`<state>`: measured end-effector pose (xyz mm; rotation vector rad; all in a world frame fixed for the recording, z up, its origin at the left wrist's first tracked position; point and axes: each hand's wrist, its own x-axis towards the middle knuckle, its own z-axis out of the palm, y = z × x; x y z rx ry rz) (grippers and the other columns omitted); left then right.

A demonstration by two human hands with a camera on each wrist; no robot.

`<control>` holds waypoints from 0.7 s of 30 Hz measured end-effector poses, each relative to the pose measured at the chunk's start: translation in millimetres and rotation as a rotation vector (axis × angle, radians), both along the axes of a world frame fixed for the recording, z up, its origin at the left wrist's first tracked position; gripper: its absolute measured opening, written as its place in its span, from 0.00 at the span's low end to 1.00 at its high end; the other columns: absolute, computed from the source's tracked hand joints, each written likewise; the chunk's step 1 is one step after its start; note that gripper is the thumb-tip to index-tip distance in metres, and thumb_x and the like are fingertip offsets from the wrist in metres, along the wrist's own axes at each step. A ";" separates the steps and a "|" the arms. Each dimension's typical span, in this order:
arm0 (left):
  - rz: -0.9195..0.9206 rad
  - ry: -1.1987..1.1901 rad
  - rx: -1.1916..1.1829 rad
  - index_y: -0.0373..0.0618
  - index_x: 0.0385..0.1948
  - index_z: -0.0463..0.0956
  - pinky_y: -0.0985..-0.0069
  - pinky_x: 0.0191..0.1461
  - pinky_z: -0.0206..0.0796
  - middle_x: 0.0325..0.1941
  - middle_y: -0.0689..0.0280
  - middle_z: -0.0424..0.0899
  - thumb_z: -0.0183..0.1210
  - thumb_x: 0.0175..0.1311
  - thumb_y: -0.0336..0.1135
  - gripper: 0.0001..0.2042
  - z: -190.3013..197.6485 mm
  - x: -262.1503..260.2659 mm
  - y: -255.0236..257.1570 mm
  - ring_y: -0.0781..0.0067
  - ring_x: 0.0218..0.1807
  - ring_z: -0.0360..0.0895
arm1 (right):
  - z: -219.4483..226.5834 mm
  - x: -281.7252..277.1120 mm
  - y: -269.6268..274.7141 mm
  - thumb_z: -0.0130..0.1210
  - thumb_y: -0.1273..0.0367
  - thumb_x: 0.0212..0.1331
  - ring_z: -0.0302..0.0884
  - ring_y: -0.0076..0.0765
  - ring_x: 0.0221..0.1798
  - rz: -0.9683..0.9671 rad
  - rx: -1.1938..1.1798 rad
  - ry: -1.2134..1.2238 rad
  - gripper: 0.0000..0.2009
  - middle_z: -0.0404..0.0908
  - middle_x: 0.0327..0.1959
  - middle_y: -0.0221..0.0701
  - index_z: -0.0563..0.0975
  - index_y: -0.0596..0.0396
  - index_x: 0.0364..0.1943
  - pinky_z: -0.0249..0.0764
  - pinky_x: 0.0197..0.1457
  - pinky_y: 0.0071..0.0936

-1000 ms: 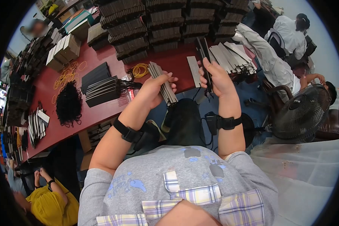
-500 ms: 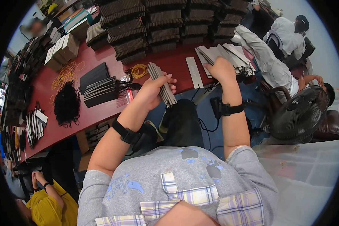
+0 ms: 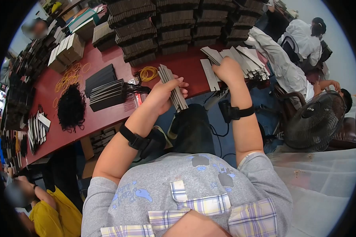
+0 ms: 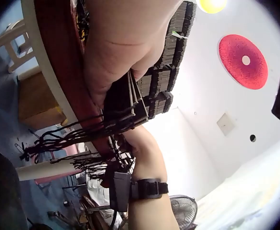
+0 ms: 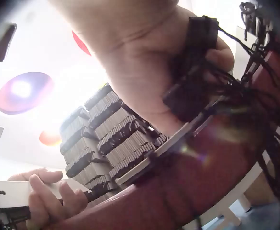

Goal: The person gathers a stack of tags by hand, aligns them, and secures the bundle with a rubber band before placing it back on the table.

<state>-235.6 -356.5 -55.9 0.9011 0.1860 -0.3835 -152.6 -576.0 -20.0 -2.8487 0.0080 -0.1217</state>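
Note:
In the head view my left hand [image 3: 164, 94] grips a stack of thin pale strips [image 3: 166, 74] over the table's front edge, thumb across them. Black cords [image 4: 66, 138] hang from this stack in the left wrist view. My right hand [image 3: 229, 72] holds several dark-edged strips [image 3: 211, 54], at the left side of a fanned pile of pale strips [image 3: 247, 59]. The right wrist view shows its fingers [image 5: 221, 58] curled round black pieces with cords. A single pale strip [image 3: 210, 75] lies flat on the table, just left of my right hand.
Tall stacks of dark pieces [image 3: 174, 25] line the back of the red table [image 3: 106, 118]. Yellow rubber bands [image 3: 148, 74], a row of black pieces [image 3: 106, 96] and a black cord heap [image 3: 71, 108] lie left. A fan [image 3: 314, 122] and seated people are at the right.
My right hand has moved right and down from upright dark strips to the pale pile, and its fingers now hold strips there. My left hand keeps its stack, nearly still.

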 end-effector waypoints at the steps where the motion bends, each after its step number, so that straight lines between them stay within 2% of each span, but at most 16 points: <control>1: -0.004 -0.004 -0.008 0.43 0.47 0.63 0.70 0.39 0.74 0.39 0.58 0.77 0.59 0.64 0.32 0.15 -1.4 0.4 0.5 0.71 0.35 0.76 | 2.3 0.9 -3.1 0.58 0.59 0.48 0.80 0.57 0.45 -0.011 0.057 0.029 0.22 0.81 0.37 0.54 0.78 0.69 0.36 0.75 0.51 0.42; 3: -0.013 -0.013 -0.024 0.43 0.47 0.63 0.69 0.40 0.74 0.38 0.58 0.77 0.60 0.63 0.33 0.16 -5.7 2.7 0.8 0.70 0.35 0.76 | 6.8 2.7 -14.4 0.57 0.59 0.48 0.79 0.57 0.46 -0.032 0.169 0.087 0.22 0.80 0.37 0.56 0.78 0.69 0.36 0.74 0.51 0.42; 4: -0.022 -0.003 -0.022 0.43 0.47 0.64 0.70 0.40 0.74 0.38 0.60 0.78 0.60 0.63 0.34 0.16 -5.4 2.2 1.3 0.71 0.34 0.76 | 8.7 2.5 -18.9 0.56 0.59 0.49 0.80 0.54 0.41 -0.032 0.234 0.086 0.21 0.80 0.35 0.55 0.77 0.69 0.36 0.74 0.48 0.40; 7: -0.047 0.019 -0.071 0.44 0.47 0.69 0.71 0.41 0.72 0.38 0.63 0.78 0.62 0.62 0.37 0.16 -4.3 3.3 3.8 0.73 0.33 0.74 | 17.6 -15.0 -28.9 0.57 0.59 0.52 0.78 0.44 0.33 0.118 0.486 0.041 0.20 0.79 0.30 0.45 0.75 0.68 0.35 0.73 0.42 0.37; 8: -0.053 0.025 -0.126 0.45 0.46 0.71 0.72 0.41 0.72 0.38 0.64 0.78 0.63 0.62 0.38 0.16 -6.1 4.9 4.6 0.74 0.33 0.74 | 17.9 -21.2 -31.0 0.56 0.59 0.58 0.71 0.29 0.28 0.216 0.615 0.132 0.18 0.74 0.26 0.32 0.74 0.65 0.37 0.69 0.33 0.28; 9: -0.058 0.031 -0.182 0.45 0.46 0.72 0.73 0.41 0.71 0.38 0.65 0.79 0.63 0.61 0.40 0.16 -6.7 6.0 5.4 0.74 0.33 0.73 | 24.1 -34.5 -25.9 0.55 0.60 0.59 0.70 0.26 0.28 0.278 0.759 0.219 0.18 0.73 0.26 0.30 0.73 0.64 0.40 0.68 0.32 0.26; 11: -0.114 -0.046 -0.250 0.45 0.57 0.67 0.70 0.49 0.69 0.44 0.66 0.78 0.63 0.62 0.41 0.24 -2.0 5.2 6.9 0.73 0.41 0.74 | 39.7 -64.5 -3.2 0.53 0.61 0.63 0.67 0.20 0.28 0.402 1.046 0.404 0.16 0.72 0.26 0.26 0.73 0.62 0.44 0.64 0.29 0.21; 12: -0.142 -0.084 -0.281 0.45 0.62 0.65 0.68 0.53 0.68 0.47 0.67 0.78 0.62 0.62 0.42 0.28 1.2 3.6 7.4 0.72 0.45 0.75 | 32.9 -69.2 8.2 0.52 0.62 0.64 0.67 0.18 0.28 0.499 1.080 0.415 0.16 0.72 0.26 0.25 0.72 0.61 0.47 0.62 0.28 0.19; 13: -0.166 -0.125 -0.275 0.46 0.62 0.64 0.67 0.55 0.68 0.49 0.66 0.77 0.62 0.62 0.42 0.28 6.1 1.4 5.2 0.71 0.48 0.74 | 24.7 -71.1 19.3 0.51 0.62 0.66 0.66 0.16 0.28 0.597 1.114 0.425 0.16 0.72 0.27 0.24 0.71 0.59 0.50 0.61 0.28 0.17; 14: -0.189 -0.166 -0.269 0.46 0.63 0.64 0.66 0.56 0.67 0.51 0.66 0.77 0.63 0.61 0.42 0.28 11.8 -0.7 1.1 0.70 0.51 0.74 | 20.7 -71.4 28.1 0.50 0.64 0.67 0.67 0.18 0.29 0.602 1.038 0.478 0.18 0.74 0.31 0.26 0.69 0.62 0.54 0.64 0.30 0.20; 15: -0.214 -0.208 -0.263 0.47 0.63 0.64 0.64 0.58 0.67 0.53 0.66 0.77 0.63 0.61 0.41 0.29 15.3 -2.0 0.1 0.68 0.54 0.74 | 16.1 -71.1 39.8 0.49 0.64 0.67 0.73 0.25 0.40 0.680 1.062 0.470 0.21 0.75 0.39 0.33 0.66 0.65 0.57 0.70 0.42 0.24; 16: -0.176 -0.214 -0.252 0.45 0.61 0.66 0.63 0.61 0.66 0.53 0.64 0.77 0.64 0.59 0.38 0.28 16.7 -1.4 2.6 0.65 0.58 0.74 | 7.3 -68.3 45.9 0.49 0.65 0.67 0.70 0.27 0.48 0.723 1.010 0.362 0.22 0.73 0.46 0.35 0.63 0.64 0.60 0.68 0.50 0.25; 17: -0.154 -0.251 -0.206 0.44 0.58 0.68 0.65 0.58 0.67 0.51 0.65 0.77 0.65 0.58 0.35 0.26 18.6 -0.6 4.9 0.67 0.55 0.75 | 1.6 -65.5 51.5 0.49 0.67 0.67 0.68 0.29 0.56 0.765 0.957 0.254 0.24 0.71 0.53 0.37 0.60 0.63 0.64 0.65 0.59 0.26; 20: -0.070 -0.325 -0.059 0.40 0.51 0.72 0.72 0.51 0.72 0.46 0.65 0.79 0.68 0.52 0.25 0.23 29.7 2.4 8.3 0.73 0.48 0.77 | 3.2 -65.3 67.0 0.52 0.69 0.64 0.62 0.35 0.64 0.796 1.056 0.264 0.27 0.65 0.62 0.42 0.58 0.65 0.65 0.58 0.67 0.28; 21: -0.043 -0.347 -0.006 0.39 0.51 0.73 0.72 0.51 0.72 0.45 0.65 0.79 0.69 0.51 0.24 0.23 33.8 4.9 10.1 0.73 0.48 0.78 | 1.1 -62.5 71.3 0.54 0.70 0.63 0.63 0.36 0.64 0.807 1.027 0.214 0.28 0.64 0.62 0.42 0.59 0.64 0.65 0.59 0.67 0.28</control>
